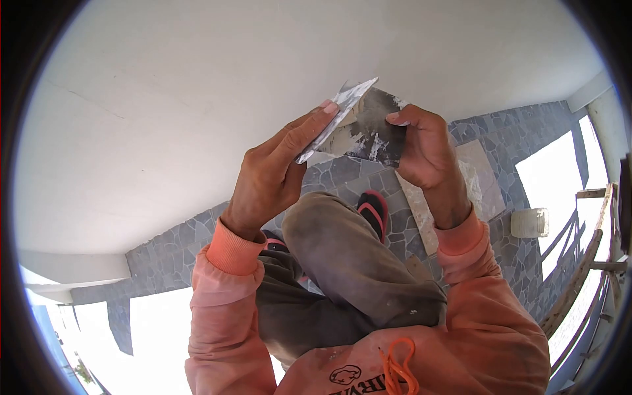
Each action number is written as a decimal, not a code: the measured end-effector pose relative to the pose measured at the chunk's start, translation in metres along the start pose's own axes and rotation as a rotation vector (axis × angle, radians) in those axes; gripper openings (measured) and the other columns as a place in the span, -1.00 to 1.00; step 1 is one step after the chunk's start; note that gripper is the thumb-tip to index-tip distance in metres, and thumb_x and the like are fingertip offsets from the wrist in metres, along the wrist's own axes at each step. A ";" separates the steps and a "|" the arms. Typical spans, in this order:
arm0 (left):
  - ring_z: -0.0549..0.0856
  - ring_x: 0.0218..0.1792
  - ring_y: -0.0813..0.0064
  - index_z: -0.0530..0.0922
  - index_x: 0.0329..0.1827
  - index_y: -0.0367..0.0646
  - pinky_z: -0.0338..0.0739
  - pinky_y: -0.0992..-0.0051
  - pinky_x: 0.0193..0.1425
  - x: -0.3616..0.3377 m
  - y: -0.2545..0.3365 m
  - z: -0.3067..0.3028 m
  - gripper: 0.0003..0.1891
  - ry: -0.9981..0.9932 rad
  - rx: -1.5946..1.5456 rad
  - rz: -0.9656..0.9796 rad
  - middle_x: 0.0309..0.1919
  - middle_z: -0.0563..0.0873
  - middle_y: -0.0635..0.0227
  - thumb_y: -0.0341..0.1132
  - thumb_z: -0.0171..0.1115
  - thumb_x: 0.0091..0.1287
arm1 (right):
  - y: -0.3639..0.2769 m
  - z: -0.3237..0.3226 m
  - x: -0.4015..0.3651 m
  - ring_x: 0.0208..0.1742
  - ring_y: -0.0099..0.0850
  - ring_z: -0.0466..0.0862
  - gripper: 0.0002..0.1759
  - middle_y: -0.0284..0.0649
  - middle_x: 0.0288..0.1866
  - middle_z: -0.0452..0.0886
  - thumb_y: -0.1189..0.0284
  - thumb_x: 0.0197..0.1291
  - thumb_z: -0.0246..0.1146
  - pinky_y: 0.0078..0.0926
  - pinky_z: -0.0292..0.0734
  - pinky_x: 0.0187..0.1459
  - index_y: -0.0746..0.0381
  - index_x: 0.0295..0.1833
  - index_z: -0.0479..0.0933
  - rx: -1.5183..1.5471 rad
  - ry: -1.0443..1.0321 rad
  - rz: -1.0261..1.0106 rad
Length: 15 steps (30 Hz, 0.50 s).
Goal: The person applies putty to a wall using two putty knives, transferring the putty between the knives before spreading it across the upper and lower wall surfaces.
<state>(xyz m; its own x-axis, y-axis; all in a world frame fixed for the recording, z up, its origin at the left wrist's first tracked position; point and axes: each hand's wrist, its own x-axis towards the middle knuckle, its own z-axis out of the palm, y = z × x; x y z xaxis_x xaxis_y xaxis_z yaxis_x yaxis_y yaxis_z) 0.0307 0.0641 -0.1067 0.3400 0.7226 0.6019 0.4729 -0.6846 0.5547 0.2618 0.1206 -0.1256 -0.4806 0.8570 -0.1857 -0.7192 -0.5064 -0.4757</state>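
Note:
In the head view my left hand (273, 161) grips a thin flat putty scraper (341, 118), seen nearly edge-on and coated with white putty. Fingers lie along its face, while the thumb is mostly hidden. My right hand (428, 148) holds a wider, dark putty scraper (380, 128), smeared with white and pinched at its right side, the thumb on its face. Both blades are held up in front of the pale wall (217, 72), above my knees. The left scraper's upper edge overlaps the dark one in this view.
Grey stone paving (507, 145) runs along the wall's foot. A pale, stained board (484, 181) lies on it to the right, with a whitish container (530, 223) beyond. Farther right stands a wooden ladder-like frame (586, 263). My sandalled foot (374, 212) is below.

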 end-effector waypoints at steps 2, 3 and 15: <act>0.64 0.22 0.04 0.51 0.36 -0.03 0.64 0.27 0.24 0.001 -0.002 0.000 -0.18 0.002 0.017 0.035 0.24 0.63 0.10 -0.86 -0.04 -0.03 | 0.001 -0.002 0.002 -0.13 -0.18 0.70 -0.82 -0.05 -0.12 0.63 0.61 0.13 0.15 -0.04 0.66 0.00 0.40 -0.12 0.48 0.002 -0.010 -0.004; 0.64 0.22 0.04 0.51 0.35 -0.03 0.64 0.27 0.24 0.002 -0.002 0.000 -0.18 0.002 0.021 0.039 0.24 0.63 0.11 -0.87 -0.05 -0.03 | 0.002 0.000 0.001 -0.12 -0.17 0.70 -0.81 -0.04 -0.11 0.62 0.62 0.13 0.15 -0.03 0.66 0.00 0.41 -0.11 0.47 0.020 -0.006 -0.002; 0.61 0.28 0.10 0.48 0.36 -0.18 0.53 0.29 0.36 -0.010 -0.013 -0.016 -0.29 -0.053 0.063 -0.030 0.27 0.62 0.13 -0.87 -0.09 0.10 | 0.003 0.019 -0.011 0.01 -0.08 0.68 -0.64 0.07 0.01 0.58 0.64 0.13 0.07 0.01 0.65 0.10 0.54 0.07 0.40 0.102 -0.035 -0.001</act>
<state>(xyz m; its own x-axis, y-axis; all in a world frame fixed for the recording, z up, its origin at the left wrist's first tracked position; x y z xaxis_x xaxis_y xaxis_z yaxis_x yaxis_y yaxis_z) 0.0085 0.0642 -0.1105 0.3668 0.7478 0.5533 0.5332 -0.6564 0.5337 0.2554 0.1080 -0.1081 -0.4956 0.8548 -0.1543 -0.7662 -0.5139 -0.3859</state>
